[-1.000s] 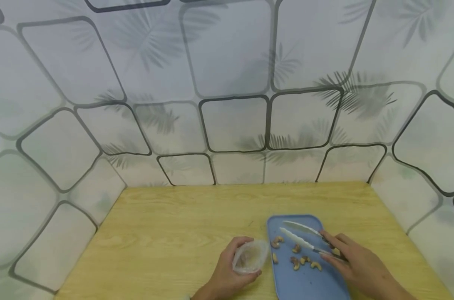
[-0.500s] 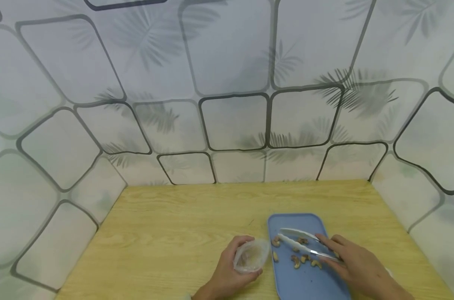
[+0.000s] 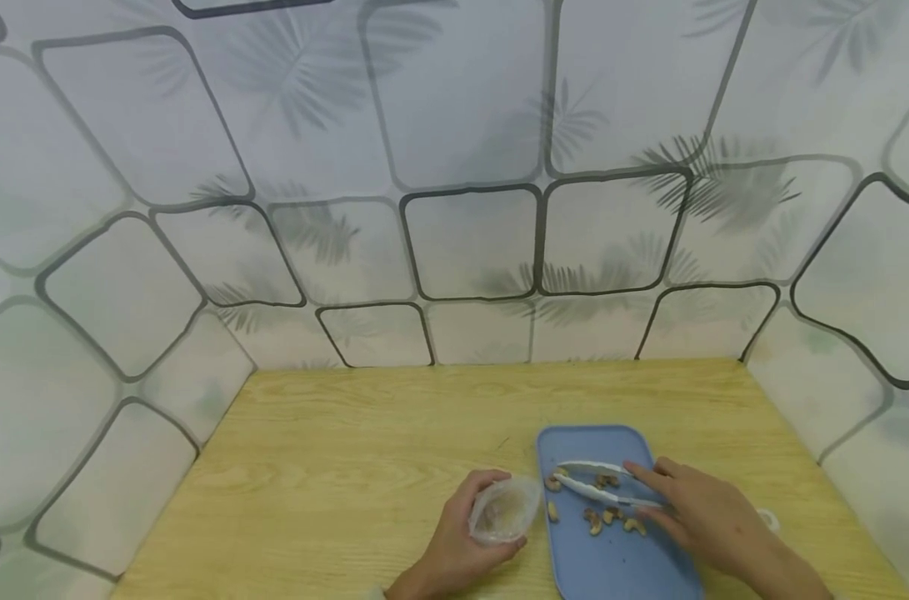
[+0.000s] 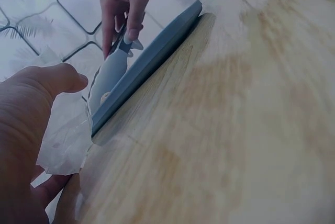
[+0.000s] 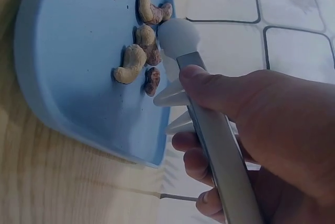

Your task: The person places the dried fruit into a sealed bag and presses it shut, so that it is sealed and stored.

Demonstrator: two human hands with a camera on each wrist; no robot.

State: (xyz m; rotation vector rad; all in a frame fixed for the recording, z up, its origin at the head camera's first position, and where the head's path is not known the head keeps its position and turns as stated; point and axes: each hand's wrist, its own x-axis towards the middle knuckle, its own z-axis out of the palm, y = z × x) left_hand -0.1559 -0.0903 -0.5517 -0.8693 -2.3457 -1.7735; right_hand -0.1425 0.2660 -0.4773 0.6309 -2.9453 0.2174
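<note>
My left hand holds a translucent plastic bag, its mouth spread wide beside the tray's left edge. In the left wrist view its crinkled film hangs between thumb and fingers. My right hand grips tongs with white scalloped ends and metal arms. Thumb and fingers lie on opposite arms in the right wrist view, and the ends stand apart. Those ends are over the left part of a blue tray, close to cashews near its left rim. More cashews, some with brown skin, lie mid-tray.
The tray lies on a wood-grain table. Patterned walls enclose the table at the back and on both sides. A small white ring-shaped piece shows behind my right hand. Dark crumbs dot the tray.
The tongs have shifted nearer to me and slightly left, their ends now by the cashews at the left rim. The white ring has come into view. My left hand stays nearly still.
</note>
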